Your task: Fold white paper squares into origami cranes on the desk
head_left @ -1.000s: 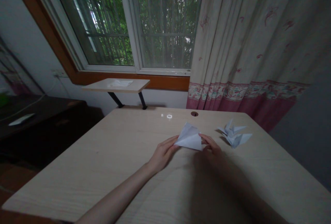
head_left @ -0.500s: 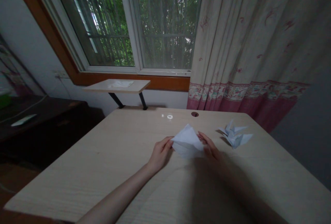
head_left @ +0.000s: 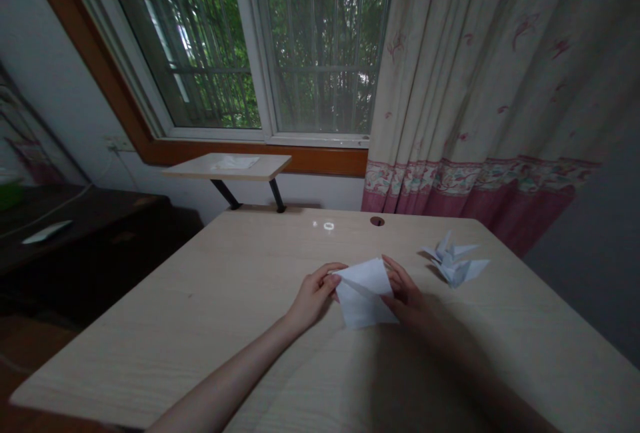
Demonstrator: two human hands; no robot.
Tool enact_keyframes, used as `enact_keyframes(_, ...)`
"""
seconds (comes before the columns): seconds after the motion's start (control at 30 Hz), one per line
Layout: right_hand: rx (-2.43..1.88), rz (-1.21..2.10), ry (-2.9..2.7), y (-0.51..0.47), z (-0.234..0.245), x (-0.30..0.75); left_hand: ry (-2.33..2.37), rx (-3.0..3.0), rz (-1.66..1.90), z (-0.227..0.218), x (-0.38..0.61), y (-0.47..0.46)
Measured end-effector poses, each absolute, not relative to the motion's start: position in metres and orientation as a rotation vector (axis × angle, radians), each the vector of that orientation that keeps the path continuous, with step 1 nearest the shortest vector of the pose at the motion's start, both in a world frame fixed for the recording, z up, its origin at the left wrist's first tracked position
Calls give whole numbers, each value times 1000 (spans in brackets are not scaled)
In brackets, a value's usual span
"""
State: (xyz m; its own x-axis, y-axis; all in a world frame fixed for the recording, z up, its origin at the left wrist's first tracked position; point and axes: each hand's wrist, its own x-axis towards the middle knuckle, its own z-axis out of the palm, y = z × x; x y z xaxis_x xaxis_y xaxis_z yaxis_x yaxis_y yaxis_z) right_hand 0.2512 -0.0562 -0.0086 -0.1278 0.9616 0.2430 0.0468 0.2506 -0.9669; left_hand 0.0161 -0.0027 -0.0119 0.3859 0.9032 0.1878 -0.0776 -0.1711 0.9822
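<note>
A folded sheet of white paper (head_left: 364, 292) lies on the light wooden table (head_left: 225, 300) between my two hands. My left hand (head_left: 314, 294) pinches its left corner with curled fingers. Pressed against the paper's right edge, my right hand (head_left: 407, 293) grips it with the fingers closed on the paper. The paper is partly unfolded, with a flap pointing toward me.
Two finished white paper cranes (head_left: 454, 260) sit on the table to the right of my hands. A cable hole (head_left: 377, 221) is in the table's far edge. Behind stand a small shelf (head_left: 227, 166), a window and a patterned curtain (head_left: 480, 86). A dark cabinet (head_left: 75, 233) stands at left.
The paper was a flat triangle held at its tips; both hands have since opened it and brought a flap down toward me, so it now lies wider and lower.
</note>
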Motion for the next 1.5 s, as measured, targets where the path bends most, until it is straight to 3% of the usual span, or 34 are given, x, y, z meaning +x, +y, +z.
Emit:
enact_keyframes(0.4,-1122,1014,-1534,-63,1,252,646,1423,814,-10,14,-8)
enact_keyframes(0.53,-1191,764,-1731,-67,4,256,631,1428,798,-8,15,-9)
enact_keyframes(0.93,-1244,592,-1759,-66,-9,247,659,1577,866,-5,13,-10)
enact_keyframes(1.37,-1379,659,-1707,-60,-6,254,918,1882,1060,-11,14,1)
enact_keyframes(1.5,-1327,440,-1837,-52,-20,259,851,2126,1001,-4,13,0)
